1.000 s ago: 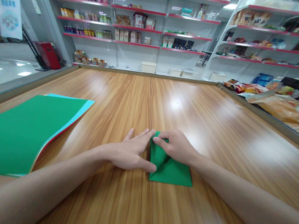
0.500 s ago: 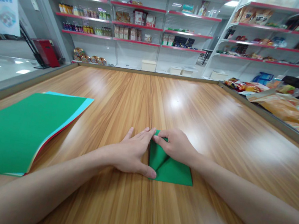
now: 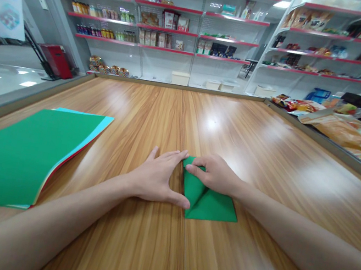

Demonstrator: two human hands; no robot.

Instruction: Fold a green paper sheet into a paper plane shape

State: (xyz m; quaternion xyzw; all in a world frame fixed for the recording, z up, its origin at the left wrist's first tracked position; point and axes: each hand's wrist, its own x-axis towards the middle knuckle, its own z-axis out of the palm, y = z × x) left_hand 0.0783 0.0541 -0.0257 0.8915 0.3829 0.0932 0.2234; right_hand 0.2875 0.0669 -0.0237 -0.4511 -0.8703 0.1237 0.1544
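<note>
A folded piece of green paper (image 3: 214, 207) lies on the wooden table in front of me, with a raised flap running up from its near left corner. My right hand (image 3: 217, 174) pinches that flap between thumb and forefinger near the far end. Along the paper's left edge rests my left hand (image 3: 161, 176), its fingers stretched out and its thumb reaching the near left corner. The left fingertips touch the far left corner. Part of the paper is hidden under my right hand.
A stack of coloured paper sheets (image 3: 24, 149), green on top, lies at the left of the wooden table (image 3: 118, 249). A raised rim (image 3: 182, 87) borders the table. Packaged snacks (image 3: 338, 128) sit beyond the right edge, and stocked shelves (image 3: 168, 7) stand behind.
The green paper has turned slightly, its near right corner shifting right. My left thumb has moved up a little at the near left corner. My right hand keeps its pinch.
</note>
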